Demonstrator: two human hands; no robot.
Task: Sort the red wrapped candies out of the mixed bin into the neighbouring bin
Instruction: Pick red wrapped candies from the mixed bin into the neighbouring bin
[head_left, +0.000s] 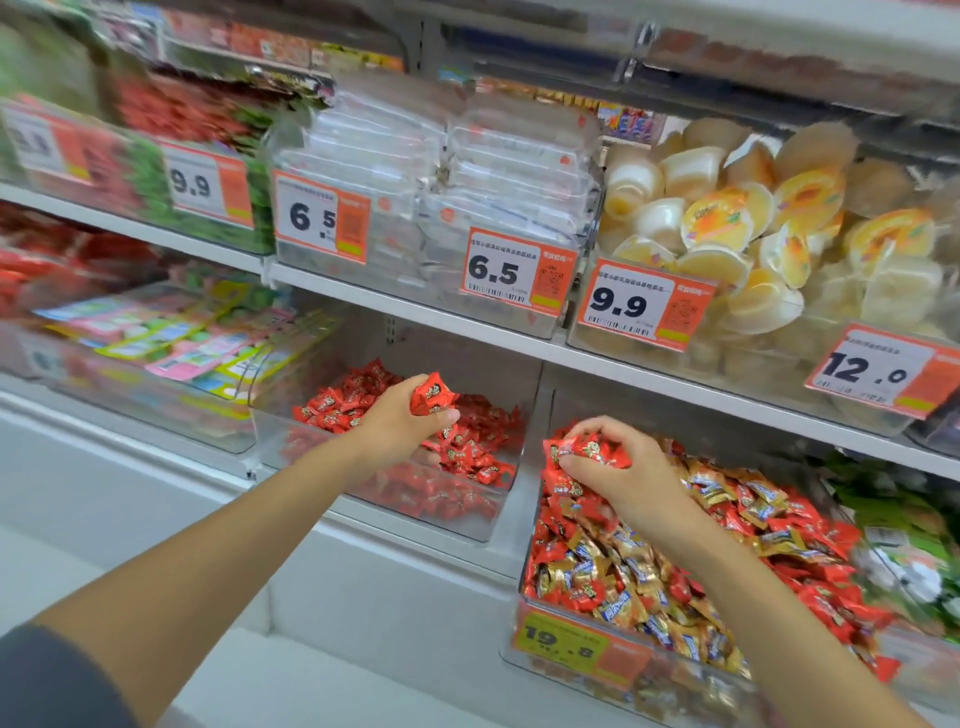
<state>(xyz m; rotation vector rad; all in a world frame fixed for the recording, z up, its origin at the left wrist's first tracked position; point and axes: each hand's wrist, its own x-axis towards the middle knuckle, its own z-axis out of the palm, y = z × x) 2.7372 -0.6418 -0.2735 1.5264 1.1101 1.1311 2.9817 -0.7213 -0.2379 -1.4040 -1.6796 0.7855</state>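
Head view: my left hand (400, 421) clutches a red candy (432, 399) above the neighbouring bin (483, 525), held over the pile so it can drop among its own kind. My right hand (631, 475) pinches a few red ones (589, 451) just over the mixed bin (691, 696), near its left edge, which I judge keeps the carry across short.

I count two hands, the left hand (400, 418) and the right hand (626, 470). There are two candy bins, the red-only bin (441, 526) and the mixed bin (670, 696). Seven orange price tags (514, 273) hang on the shelves (415, 307). The red candies (467, 449) and gold candies (623, 613) are too many to count.
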